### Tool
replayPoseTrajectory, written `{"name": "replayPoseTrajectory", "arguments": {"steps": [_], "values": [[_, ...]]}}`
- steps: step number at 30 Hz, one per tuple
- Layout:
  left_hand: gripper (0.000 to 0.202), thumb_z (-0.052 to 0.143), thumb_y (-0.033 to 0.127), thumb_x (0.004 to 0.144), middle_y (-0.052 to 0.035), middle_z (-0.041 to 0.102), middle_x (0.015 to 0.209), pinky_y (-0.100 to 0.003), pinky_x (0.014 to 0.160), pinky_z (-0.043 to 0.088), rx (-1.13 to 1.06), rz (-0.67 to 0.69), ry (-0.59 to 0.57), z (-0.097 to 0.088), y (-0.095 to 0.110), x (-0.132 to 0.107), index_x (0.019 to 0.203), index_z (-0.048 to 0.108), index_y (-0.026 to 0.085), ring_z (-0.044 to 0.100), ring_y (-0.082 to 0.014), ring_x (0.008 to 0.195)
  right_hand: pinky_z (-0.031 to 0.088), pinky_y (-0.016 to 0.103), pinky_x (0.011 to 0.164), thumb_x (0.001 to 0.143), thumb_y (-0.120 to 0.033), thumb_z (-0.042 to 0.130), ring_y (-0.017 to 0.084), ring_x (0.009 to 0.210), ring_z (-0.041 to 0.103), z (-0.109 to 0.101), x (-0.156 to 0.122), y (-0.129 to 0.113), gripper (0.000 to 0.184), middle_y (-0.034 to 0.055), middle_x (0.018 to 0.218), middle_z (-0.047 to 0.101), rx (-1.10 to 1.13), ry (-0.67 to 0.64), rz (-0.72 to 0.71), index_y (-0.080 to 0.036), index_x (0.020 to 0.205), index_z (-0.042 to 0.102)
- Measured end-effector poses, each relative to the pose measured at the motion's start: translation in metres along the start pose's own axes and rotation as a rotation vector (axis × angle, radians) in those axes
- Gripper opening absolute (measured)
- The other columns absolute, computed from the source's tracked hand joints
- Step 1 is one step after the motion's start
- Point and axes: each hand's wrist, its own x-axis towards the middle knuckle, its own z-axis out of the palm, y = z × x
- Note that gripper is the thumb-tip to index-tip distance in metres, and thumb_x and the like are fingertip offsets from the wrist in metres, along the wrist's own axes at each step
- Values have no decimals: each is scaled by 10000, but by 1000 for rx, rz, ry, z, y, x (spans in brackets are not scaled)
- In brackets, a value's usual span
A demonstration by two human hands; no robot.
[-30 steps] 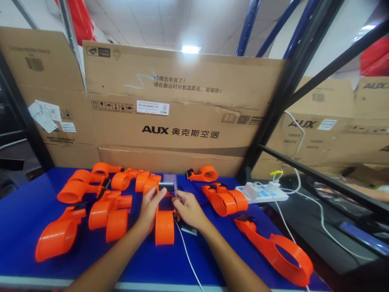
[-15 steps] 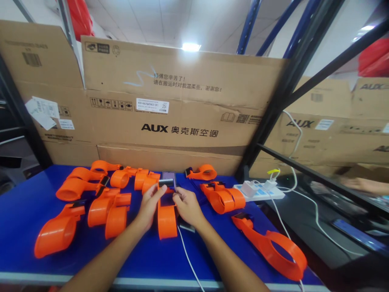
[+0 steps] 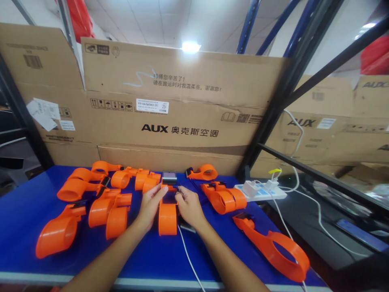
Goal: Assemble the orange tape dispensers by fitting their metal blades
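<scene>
I read left grip [image 3: 151,204] and right grip [image 3: 189,206] both closed on the orange holder [image 3: 167,219], which rests on the counter [image 3: 24,202].

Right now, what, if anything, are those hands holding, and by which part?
An orange loop-shaped piece: the left hand and right hand pinch its far end, either side of a dark part there. Its round loop lies on the blue table.

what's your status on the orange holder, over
Left hand and right hand both pinching the top end of the orange holder. Phone lies at its far end. White cable runs under right wrist; other holders close on both sides.
</scene>
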Motion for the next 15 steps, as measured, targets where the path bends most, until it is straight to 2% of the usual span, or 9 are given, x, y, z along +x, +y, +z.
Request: {"name": "replayPoseTrajectory", "arguments": {"steps": [7,12,15], "values": [[496,847,449,743,-121,768,1129,-385,960,508,-4,23,-41,1,2,-1,1143,765,168,698,-290,1052,321,233,542,850,-244,456,128,560,444,2,0,1,184,-44,604,486,41,2,24,-204,678,507],[453,875,477,692,-84,774,1002,-315,864,513,-20,5,60,1,3,-1,993,780,152,694,-242,958,351,222,540,864,-248,457,124,566,457,4,1,7,163,-46,628,498,136,-32,40,-200,726,528],[442,898,464,661,-61,770,940,-296,831,514,-74,-26,96,1,4,-1,949,777,151,695,-214,889,416,229,583,894,-273,479,142,629,518,4,4,9,151,-23,704,572,182,-57,10,-193,828,589]]}}
